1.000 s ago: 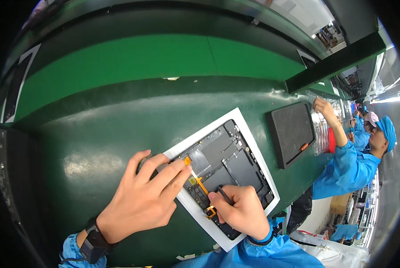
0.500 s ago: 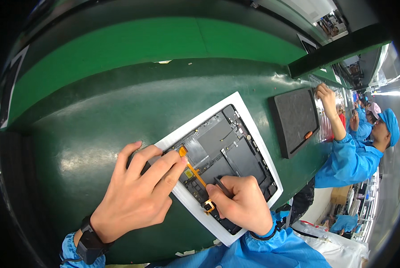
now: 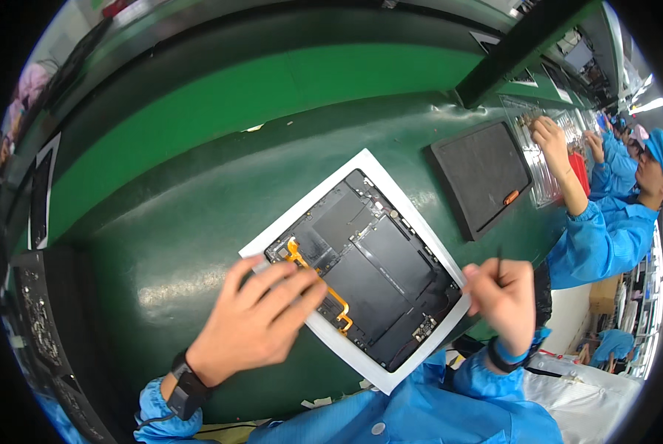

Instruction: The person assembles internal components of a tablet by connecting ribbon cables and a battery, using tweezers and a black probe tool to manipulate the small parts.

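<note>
An opened tablet [image 3: 379, 296] lies tilted on a white sheet or frame [image 3: 303, 206], its dark inner parts and battery area showing. An orange flex cable [image 3: 338, 300] runs along its left side, partly hidden by fingers. My left hand [image 3: 261, 314] is spread over the tablet's left edge, fingertips at the upper end of the cable. Off the tablet's right corner, my right hand [image 3: 505, 300] is closed around a thin dark tool [image 3: 500, 253], whose tip points up; its exact kind I cannot make out.
A black foam tray [image 3: 479, 174] with a small orange-brown piece [image 3: 511, 197] stands at the right on the green bench [image 3: 176, 222]. Beyond it a co-worker in blue [image 3: 612, 233] reaches over clear plastic trays [image 3: 542, 174]. A dark post [image 3: 527, 52] rises at the far right.
My right hand has lifted off the tablet and moved right with the thin tool. The flex cable's lower end, formerly under that hand, is now uncovered. My left hand stays at the left edge.
</note>
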Action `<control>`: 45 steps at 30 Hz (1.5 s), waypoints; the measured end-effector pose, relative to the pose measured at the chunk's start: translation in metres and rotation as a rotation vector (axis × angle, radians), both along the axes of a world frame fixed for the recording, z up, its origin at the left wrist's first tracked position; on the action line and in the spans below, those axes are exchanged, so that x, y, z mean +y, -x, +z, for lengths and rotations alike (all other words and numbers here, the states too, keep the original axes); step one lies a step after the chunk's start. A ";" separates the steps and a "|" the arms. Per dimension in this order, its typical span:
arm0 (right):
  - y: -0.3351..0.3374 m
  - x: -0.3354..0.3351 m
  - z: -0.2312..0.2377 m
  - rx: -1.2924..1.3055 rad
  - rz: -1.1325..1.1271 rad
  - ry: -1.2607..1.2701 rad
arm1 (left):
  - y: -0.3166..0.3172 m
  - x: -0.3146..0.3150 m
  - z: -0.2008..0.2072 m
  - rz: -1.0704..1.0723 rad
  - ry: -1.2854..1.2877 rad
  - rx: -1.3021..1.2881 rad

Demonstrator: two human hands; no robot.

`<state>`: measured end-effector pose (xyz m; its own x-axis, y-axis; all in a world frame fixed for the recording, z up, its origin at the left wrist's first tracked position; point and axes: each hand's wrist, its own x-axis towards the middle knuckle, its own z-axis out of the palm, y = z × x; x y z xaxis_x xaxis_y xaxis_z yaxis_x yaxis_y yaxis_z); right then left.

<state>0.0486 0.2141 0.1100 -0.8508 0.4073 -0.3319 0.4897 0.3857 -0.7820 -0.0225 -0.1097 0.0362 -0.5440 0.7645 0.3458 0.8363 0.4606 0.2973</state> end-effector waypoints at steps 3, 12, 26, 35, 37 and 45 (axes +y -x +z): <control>-0.013 0.053 -0.003 0.061 -0.102 -0.083 | -0.010 0.015 0.007 -0.075 -0.062 -0.145; 0.057 0.150 -0.021 0.313 0.059 -0.512 | -0.017 0.028 0.019 -0.005 -0.025 -0.193; 0.070 0.081 -0.022 0.444 0.244 -0.173 | -0.011 0.032 0.021 -0.019 -0.114 -0.388; 0.033 -0.063 -0.037 0.283 0.969 0.162 | 0.000 0.000 -0.001 0.054 -0.218 -0.222; 0.033 -0.070 -0.043 0.268 0.935 0.164 | -0.003 -0.002 -0.003 0.067 -0.242 -0.218; 0.032 -0.071 -0.028 0.376 0.919 -0.096 | -0.004 -0.004 -0.011 0.019 -0.267 -0.167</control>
